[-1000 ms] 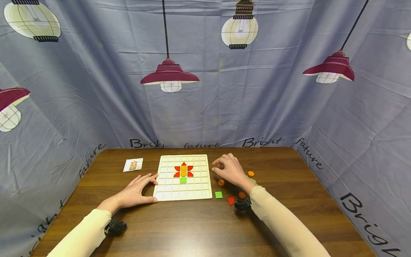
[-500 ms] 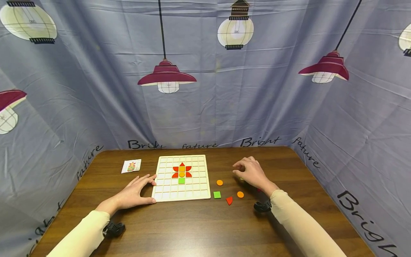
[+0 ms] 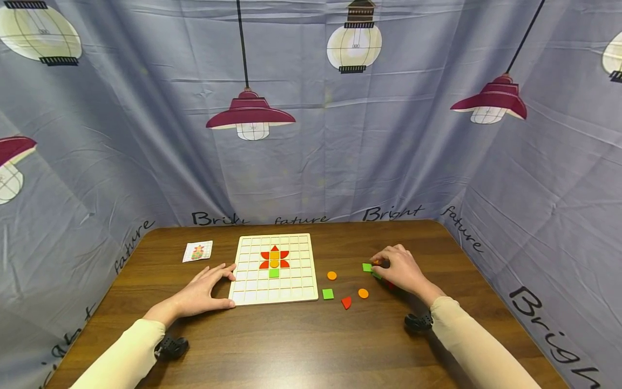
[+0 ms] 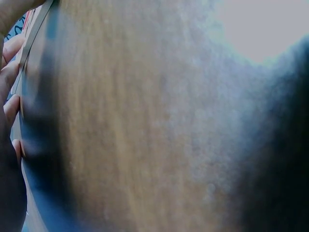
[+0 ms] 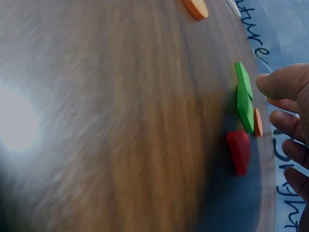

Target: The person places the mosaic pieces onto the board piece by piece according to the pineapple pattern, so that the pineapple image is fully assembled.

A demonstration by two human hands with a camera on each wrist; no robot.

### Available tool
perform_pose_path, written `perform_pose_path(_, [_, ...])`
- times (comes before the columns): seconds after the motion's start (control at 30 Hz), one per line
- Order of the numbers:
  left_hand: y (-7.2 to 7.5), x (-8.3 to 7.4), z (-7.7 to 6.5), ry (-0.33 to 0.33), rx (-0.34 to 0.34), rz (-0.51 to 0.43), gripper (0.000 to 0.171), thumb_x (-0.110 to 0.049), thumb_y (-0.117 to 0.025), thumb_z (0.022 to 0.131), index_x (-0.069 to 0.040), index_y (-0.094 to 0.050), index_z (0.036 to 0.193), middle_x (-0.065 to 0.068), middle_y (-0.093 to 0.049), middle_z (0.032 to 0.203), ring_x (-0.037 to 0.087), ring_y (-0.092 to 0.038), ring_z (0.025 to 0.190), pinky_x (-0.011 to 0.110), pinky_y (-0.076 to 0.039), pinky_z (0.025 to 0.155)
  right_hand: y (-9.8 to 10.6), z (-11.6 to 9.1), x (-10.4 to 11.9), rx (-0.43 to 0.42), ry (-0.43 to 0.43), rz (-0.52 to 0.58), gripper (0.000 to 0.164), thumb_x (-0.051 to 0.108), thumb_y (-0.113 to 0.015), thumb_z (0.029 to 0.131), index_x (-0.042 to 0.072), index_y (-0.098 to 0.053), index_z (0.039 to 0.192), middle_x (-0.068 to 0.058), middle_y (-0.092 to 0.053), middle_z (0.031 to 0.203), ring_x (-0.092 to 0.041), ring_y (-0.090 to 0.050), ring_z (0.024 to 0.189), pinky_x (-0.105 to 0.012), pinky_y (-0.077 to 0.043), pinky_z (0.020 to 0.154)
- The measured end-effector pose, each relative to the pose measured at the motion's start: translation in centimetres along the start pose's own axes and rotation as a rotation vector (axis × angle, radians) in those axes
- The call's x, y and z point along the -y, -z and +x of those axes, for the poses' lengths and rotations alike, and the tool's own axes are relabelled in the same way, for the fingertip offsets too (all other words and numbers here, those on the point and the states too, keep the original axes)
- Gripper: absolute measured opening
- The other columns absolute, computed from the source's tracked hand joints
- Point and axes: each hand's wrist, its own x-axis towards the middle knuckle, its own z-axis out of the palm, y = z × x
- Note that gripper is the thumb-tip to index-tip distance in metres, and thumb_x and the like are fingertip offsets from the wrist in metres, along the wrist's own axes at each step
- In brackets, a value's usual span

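My left hand (image 3: pixel 201 292) rests at the left edge of a cream grid board (image 3: pixel 248 283), thumb and fingertips touching its rim. On the board lies a flower shape: red petal pieces (image 3: pixel 264 265), orange pieces down the middle and a green square (image 3: pixel 274 273) below. My right hand (image 3: pixel 400 270) is low over loose pieces at the right, thumb and fingers apart with nothing between them. Near its thumb in the right wrist view are two overlapping green squares (image 5: pixel 245 108), an orange disc (image 5: pixel 258 122) and a red piece (image 5: pixel 239 152).
A small card (image 3: pixel 197 251) with a printed flower picture lies left of the board. Between the board and my right hand are two orange discs (image 3: pixel 332 275), a green square (image 3: pixel 328 294) and a red petal piece (image 3: pixel 346 302). A printed curtain (image 3: pixel 311 162) surrounds the table.
My right hand has moved right, from beside the board's edge to the farther group of pieces, uncovering the nearer discs. My left hand stays at the board; the head view has shifted slightly.
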Motion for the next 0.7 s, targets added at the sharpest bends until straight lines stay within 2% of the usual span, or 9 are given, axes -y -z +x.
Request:
perform_pose_path(0.37, [-0.1, 0.2, 0.0, -0.007, -0.005, -0.002, 0.053, -0.055, -0.079, 0.084, -0.021, -0.058, 0.119, 0.012, -0.041, 0.16, 0.044, -0.03, 0.148, 0.068, -0.009, 0.118, -0.1, -1.7, -0.9, 0.007, -0.009, -0.042, 0.024, 0.033, -0.085, 0.084, 0.019, -0.078, 0.103, 0.009, -0.065, 0.093, -0.018, -0.05, 0.091, -0.038, -0.037, 0.077])
perform_pose_path(0.7, [-0.1, 0.2, 0.0, -0.006, -0.004, -0.012, 0.053, -0.053, -0.08, 0.084, -0.02, -0.058, 0.119, 0.012, -0.041, 0.16, 0.044, -0.03, 0.148, 0.068, -0.008, 0.119, -0.1, -2.2, -1.3, -0.021, -0.021, -0.066, 0.027, 0.035, -0.087, 0.08, 0.019, -0.079, 0.1, 0.011, -0.06, 0.085, -0.016, -0.047, 0.086, -0.037, -0.035, 0.074])
